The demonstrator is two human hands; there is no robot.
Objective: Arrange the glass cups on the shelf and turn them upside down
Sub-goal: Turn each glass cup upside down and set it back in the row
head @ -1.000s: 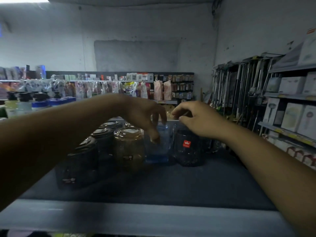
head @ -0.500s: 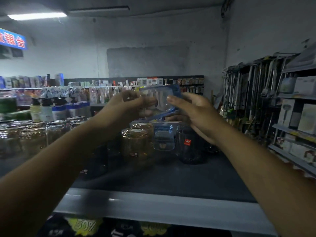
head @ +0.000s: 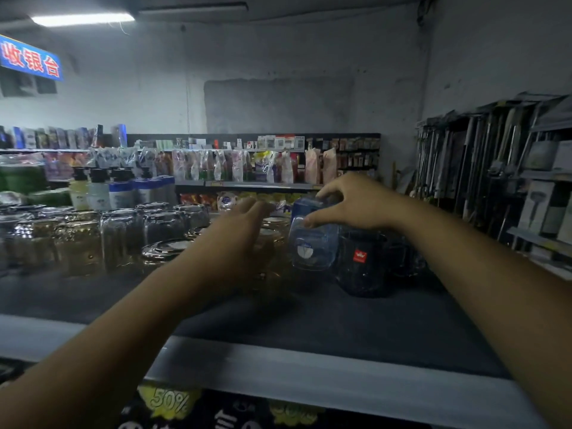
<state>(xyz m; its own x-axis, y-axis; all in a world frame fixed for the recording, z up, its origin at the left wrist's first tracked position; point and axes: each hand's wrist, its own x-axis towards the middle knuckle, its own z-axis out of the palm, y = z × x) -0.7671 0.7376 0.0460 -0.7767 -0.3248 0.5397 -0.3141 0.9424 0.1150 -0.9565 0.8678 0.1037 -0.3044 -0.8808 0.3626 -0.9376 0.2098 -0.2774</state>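
Note:
A blue glass cup (head: 311, 243) is base-up and slightly tilted on the dark shelf (head: 309, 314). My right hand (head: 349, 205) grips its upturned base from above with thumb and fingers. My left hand (head: 241, 230) hovers just left of it with fingers extended, holding nothing, in front of an amber cup (head: 272, 243). A dark cup with a red label (head: 362, 261) stands to the right, touching the blue one. Rows of upturned clear and amber cups (head: 102, 236) fill the shelf's left side.
The shelf has a pale front rail (head: 309, 373) near me. Bottles (head: 99, 190) stand behind the cups at left. Further shelves of packaged goods (head: 247, 165) run across the back, and a rack of poles and boxes (head: 495, 168) lines the right.
The blue cup, held up between both hands half a second ago, has come down inverted onto the shelf. My left hand has let go of it; my right hand still holds it.

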